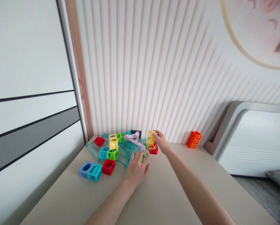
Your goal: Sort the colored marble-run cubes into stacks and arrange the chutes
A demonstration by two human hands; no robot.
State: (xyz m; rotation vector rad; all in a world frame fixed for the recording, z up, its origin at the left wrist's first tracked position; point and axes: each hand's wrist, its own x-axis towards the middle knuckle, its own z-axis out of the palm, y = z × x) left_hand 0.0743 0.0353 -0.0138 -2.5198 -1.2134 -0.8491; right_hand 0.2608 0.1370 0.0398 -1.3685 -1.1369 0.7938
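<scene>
My right hand (160, 141) is closed in a pinch on the top yellow cube (151, 134) of a small stack: two yellow hollow cubes over a red one (153, 151). My left hand (137, 167) lies palm down on the beige table (163, 193), fingers spread over a small green piece (143, 157) at the edge of clear turquoise track pieces (125, 154). A pale lilac piece (134, 137) lies on the tracks, just left of the stack.
Left of my hands lie more hollow cubes: yellow over green (113, 148), turquoise (104, 152), red (108, 166), blue and turquoise (90, 170), red (99, 141). An orange block stack (194, 139) stands by the ribbed wall. A white headboard (252, 137) is right.
</scene>
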